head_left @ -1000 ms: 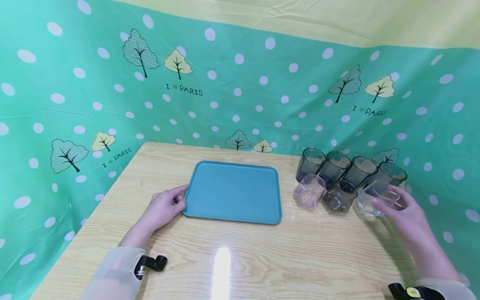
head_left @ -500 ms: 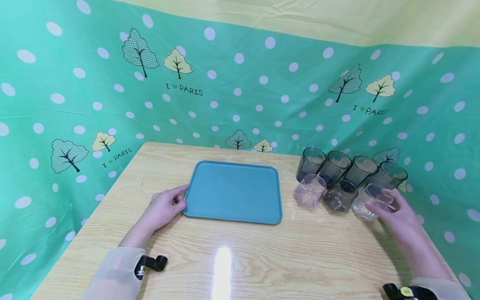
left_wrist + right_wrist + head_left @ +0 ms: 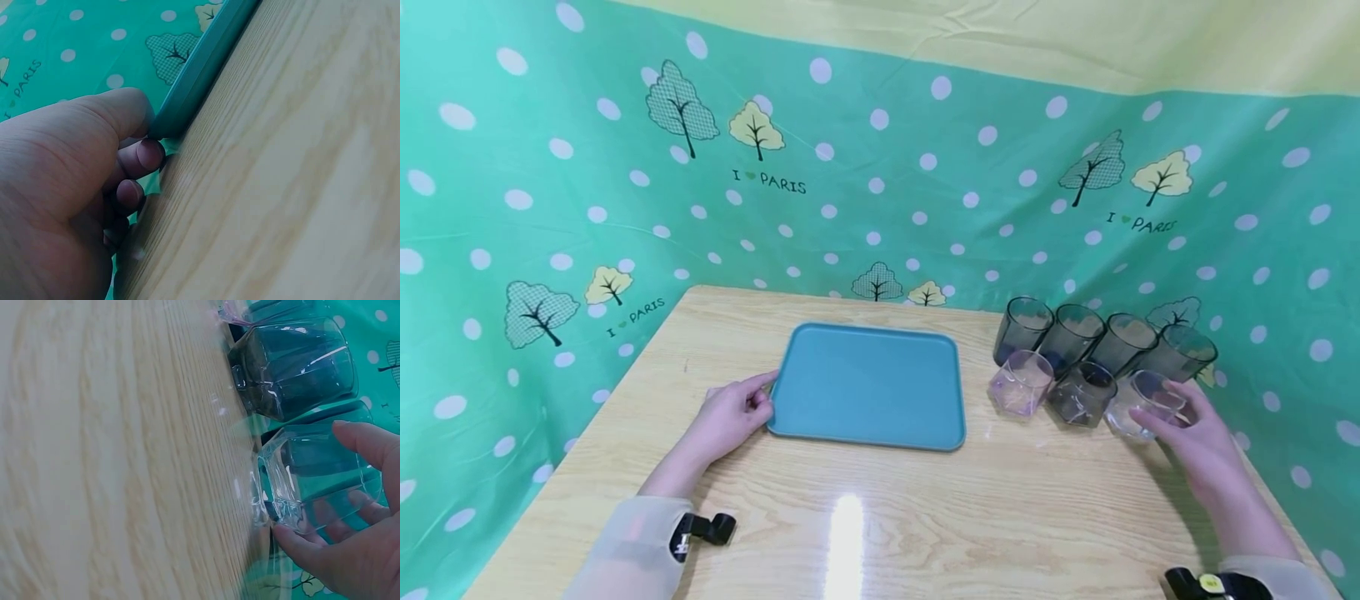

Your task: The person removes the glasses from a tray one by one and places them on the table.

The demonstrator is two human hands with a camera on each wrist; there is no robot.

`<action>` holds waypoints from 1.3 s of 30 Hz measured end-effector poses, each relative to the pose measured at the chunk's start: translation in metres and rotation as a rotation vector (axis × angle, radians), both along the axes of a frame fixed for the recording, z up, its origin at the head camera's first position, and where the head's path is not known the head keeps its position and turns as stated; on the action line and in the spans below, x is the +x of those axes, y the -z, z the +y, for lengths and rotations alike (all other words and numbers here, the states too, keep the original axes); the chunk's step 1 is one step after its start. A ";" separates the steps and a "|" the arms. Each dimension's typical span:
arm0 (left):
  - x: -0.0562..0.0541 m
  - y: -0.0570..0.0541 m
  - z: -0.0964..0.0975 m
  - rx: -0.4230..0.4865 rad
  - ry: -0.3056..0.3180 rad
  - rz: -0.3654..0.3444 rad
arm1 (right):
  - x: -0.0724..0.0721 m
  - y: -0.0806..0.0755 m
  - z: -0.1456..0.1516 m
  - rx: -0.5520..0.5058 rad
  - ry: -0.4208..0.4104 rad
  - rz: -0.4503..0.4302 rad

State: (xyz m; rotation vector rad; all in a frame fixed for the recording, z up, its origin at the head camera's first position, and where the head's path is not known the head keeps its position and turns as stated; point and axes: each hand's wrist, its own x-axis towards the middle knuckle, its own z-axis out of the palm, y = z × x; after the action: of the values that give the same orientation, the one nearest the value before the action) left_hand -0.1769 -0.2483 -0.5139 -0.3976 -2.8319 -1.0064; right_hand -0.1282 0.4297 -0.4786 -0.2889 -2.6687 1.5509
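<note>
My left hand (image 3: 727, 418) is at the left edge of a blue rectangular tray (image 3: 868, 385), its thumb and forefinger pinching the rim (image 3: 187, 84). The tray lies flat on the table. At the right, my right hand (image 3: 1197, 433) grips a clear drinking glass (image 3: 1131, 410), thumb on the near side and fingers round the far side. This glass stands upright at the right end of a short front row. Beside it are a dark, faceted glass (image 3: 1081, 398) and a pinkish glass (image 3: 1019, 387). The dark glass (image 3: 290, 369) also shows close by in the right wrist view.
Behind the short glasses stands a row of several taller smoky glasses (image 3: 1067, 337), close together. The light wooden table (image 3: 955, 525) meets a green dotted curtain (image 3: 880, 208) at its back and sides.
My right hand has brought the clear glass down and slightly left, in line beside the dark short glass. It is almost still over the last half second. The left hand and tray stay put.
</note>
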 end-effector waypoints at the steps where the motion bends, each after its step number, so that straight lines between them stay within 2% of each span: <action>1: 0.000 0.000 0.000 -0.001 0.000 -0.002 | 0.000 0.001 0.001 0.004 0.000 -0.006; 4: 0.001 0.001 0.001 -0.004 0.000 -0.001 | 0.000 0.004 0.002 -0.001 0.002 -0.017; 11: 0.000 0.001 0.001 -0.010 -0.013 0.030 | -0.005 0.005 0.002 -0.043 -0.012 0.031; 16: 0.000 0.001 0.000 -0.008 -0.012 0.027 | -0.003 0.006 0.001 -0.076 -0.012 0.051; 28: -0.002 0.004 0.000 -0.016 -0.010 0.012 | -0.004 0.007 0.001 -0.041 -0.016 0.025; 39: 0.001 -0.001 0.003 -0.018 -0.012 0.036 | -0.004 0.005 0.002 -0.028 -0.018 0.012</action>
State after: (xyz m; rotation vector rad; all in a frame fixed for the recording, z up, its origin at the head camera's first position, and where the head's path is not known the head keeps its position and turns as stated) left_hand -0.1764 -0.2458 -0.5132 -0.3965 -2.8099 -0.9629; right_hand -0.1319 0.4319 -0.4835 -0.2564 -2.6504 1.5909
